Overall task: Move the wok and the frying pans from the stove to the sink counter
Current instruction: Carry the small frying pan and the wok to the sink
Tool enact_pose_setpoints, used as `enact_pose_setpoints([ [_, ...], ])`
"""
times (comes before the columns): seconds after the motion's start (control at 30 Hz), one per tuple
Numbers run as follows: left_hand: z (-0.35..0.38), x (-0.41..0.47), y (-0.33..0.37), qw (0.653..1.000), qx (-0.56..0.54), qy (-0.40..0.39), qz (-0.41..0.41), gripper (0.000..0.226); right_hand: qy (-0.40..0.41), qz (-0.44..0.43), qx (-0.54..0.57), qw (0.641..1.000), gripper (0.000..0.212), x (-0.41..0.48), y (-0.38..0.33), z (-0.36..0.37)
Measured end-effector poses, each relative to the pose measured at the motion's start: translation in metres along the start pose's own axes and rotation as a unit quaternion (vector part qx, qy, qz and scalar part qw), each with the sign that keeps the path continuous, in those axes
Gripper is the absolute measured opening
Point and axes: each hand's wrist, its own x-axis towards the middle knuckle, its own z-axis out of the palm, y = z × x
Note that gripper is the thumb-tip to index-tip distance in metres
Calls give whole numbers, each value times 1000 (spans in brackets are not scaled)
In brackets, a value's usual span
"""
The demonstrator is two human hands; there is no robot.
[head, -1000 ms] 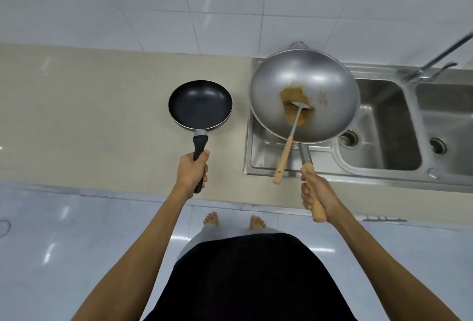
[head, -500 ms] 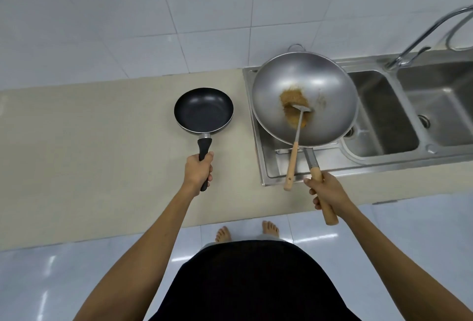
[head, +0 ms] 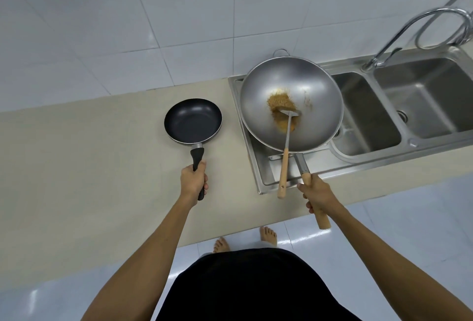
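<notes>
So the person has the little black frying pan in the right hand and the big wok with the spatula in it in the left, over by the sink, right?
Not quite: the hands are swapped. The head view shows the left hand gripping the black frying pan, and the right hand holding the wok, spatula inside, by the sink.

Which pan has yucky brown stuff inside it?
The big silver wok, held by the right hand over the sink, with a spatula in it. The small black frying pan is bare inside.
</notes>
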Motion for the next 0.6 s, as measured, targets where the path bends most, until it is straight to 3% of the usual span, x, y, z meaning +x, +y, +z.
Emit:
enact_pose_setpoints([
  [0.27,4,3,-2,1000,10,-16,-4,33,3,6,-27,1000,32,6,2,4],
  [0.5,7,0,-4,996,59,-52,-33,7,37,-16,-117,992,36,5,4,9],
  [0.6,7,-6,-2,995,84,-57,-24,12,50,-13,-146,988,42,3,3,11],
])
